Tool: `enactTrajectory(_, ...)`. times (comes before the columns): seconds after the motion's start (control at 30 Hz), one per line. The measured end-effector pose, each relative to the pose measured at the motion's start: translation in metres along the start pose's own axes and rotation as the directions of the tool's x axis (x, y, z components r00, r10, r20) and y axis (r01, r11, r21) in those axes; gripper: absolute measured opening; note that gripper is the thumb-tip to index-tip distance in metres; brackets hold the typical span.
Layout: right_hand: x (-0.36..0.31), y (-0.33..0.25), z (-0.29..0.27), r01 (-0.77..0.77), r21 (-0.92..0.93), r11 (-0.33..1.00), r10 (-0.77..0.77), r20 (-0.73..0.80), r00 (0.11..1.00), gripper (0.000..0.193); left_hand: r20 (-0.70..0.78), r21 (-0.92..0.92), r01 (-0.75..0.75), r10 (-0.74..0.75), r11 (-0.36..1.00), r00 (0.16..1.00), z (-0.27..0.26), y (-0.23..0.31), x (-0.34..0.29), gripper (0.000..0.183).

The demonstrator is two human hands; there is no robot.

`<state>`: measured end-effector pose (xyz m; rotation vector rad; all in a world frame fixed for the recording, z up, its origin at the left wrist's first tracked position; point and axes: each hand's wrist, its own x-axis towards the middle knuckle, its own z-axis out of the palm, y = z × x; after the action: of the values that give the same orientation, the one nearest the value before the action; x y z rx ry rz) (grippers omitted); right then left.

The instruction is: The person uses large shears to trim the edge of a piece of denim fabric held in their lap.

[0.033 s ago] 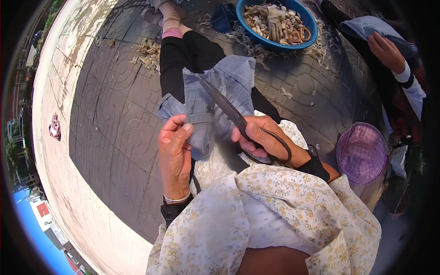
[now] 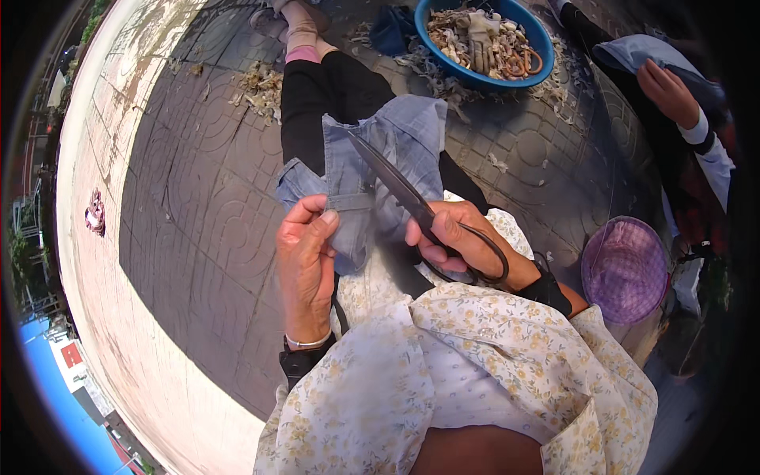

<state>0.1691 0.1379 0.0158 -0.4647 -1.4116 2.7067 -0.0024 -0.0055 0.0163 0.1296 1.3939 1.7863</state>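
Observation:
A faded blue piece of denim (image 2: 416,127) lies across my lap, over black trousers. My left hand (image 2: 307,257) pinches a folded band of it between thumb and fingers, near a seam. In my right hand (image 2: 467,237) is a large pair of dark scissors (image 2: 400,188), its looped handles around my fingers. The blades look closed or nearly so and point up and to the left, over the cloth. Whether they touch the fabric, I cannot tell.
A blue basin (image 2: 540,67) of fabric scraps holds a glove (image 2: 480,47) and orange-handled scissors (image 2: 522,63). Scraps (image 2: 261,91) litter the paving. At right, a purple woven basket (image 2: 625,273) stands below a co-worker's hand (image 2: 671,91) holding denim. Dark blue cloth (image 2: 390,32) lies beside the basin.

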Motion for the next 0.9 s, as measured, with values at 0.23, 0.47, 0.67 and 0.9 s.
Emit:
enactTrajectory(0.23,-0.01,-0.014,-0.005,-0.031,-0.173,0.984,0.047,0.088,0.995,0.056,0.032,-0.109,-0.014,0.017,0.994,0.999,0.007,-0.001,0.005,0.017)
enactTrajectory(0.47,-0.017,-0.016,-0.009,-0.174,-0.189,0.966,0.203,0.146,0.968,0.063,0.091,-0.205,-0.001,0.02,0.979,0.996,0.008,0.0,0.006,0.016)
enactTrajectory(0.67,-0.016,-0.019,-0.007,-0.21,-0.182,0.96,0.239,0.151,0.959,0.064,0.08,-0.206,-0.02,0.037,0.978,0.996,0.009,0.002,0.005,0.016)
enactTrajectory(0.9,-0.015,-0.015,-0.01,-0.206,-0.197,0.959,0.236,0.149,0.96,0.064,0.051,-0.246,-0.033,0.047,0.969,0.998,0.01,-0.002,0.007,0.016)
